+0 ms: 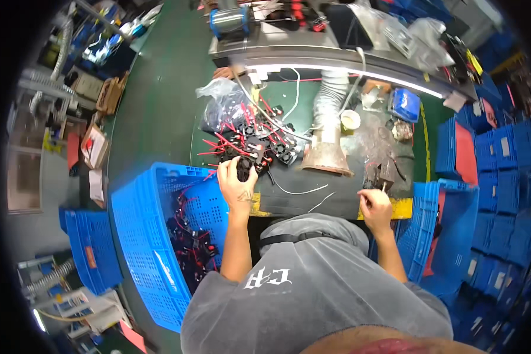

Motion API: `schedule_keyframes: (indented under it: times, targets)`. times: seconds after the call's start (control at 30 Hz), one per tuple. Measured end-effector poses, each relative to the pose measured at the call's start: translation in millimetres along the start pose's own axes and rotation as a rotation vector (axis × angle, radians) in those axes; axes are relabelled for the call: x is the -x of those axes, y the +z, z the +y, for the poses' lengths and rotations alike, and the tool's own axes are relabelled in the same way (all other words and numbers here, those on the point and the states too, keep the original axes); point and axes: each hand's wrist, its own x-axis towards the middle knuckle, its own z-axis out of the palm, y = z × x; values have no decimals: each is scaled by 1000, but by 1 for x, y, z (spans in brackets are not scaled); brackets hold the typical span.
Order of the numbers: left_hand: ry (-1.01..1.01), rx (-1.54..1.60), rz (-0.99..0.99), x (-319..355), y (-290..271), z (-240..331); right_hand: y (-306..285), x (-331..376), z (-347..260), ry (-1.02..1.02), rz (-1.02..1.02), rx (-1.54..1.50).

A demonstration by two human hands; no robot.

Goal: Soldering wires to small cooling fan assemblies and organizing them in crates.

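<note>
My left hand [236,187] is raised at the front left of the workbench, thumb and fingers closed around a small black fan [243,169]. Just beyond it lies a heap of black fans with red wires [253,141], partly under a clear plastic bag [223,106]. At the bench's right front edge, my right hand [376,206] has its fingers curled together; whatever they may pinch is too small to make out. Close to those fingertips stands a small dark metal holder [384,173]. Between my hands, loose white wires [301,192] rest on the dark mat [283,200].
A metal fume hood [327,154] on a ribbed duct stands mid-bench. Left of me, a large blue crate [153,253] contains more black parts with red wires. Another blue crate [419,236] is at my right. A lit shelf [348,66] spans the back, with a wire spool [230,22] on it.
</note>
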Motion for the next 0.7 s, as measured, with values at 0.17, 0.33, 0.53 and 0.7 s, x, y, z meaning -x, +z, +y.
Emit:
schedule_keyframes:
  times: [0.17, 0.33, 0.53, 0.7]
  targets:
    - [175, 225, -186, -8, 4, 82, -19, -8, 17, 6, 52, 10]
    - [353, 361, -595, -16, 60, 161, -31, 20, 50, 93, 188, 1]
    - [653, 80, -1057, -26, 201, 197, -52, 74, 67, 344, 246, 8]
    - [907, -189, -1104, -19, 311, 210, -70, 130, 70, 570, 351, 104]
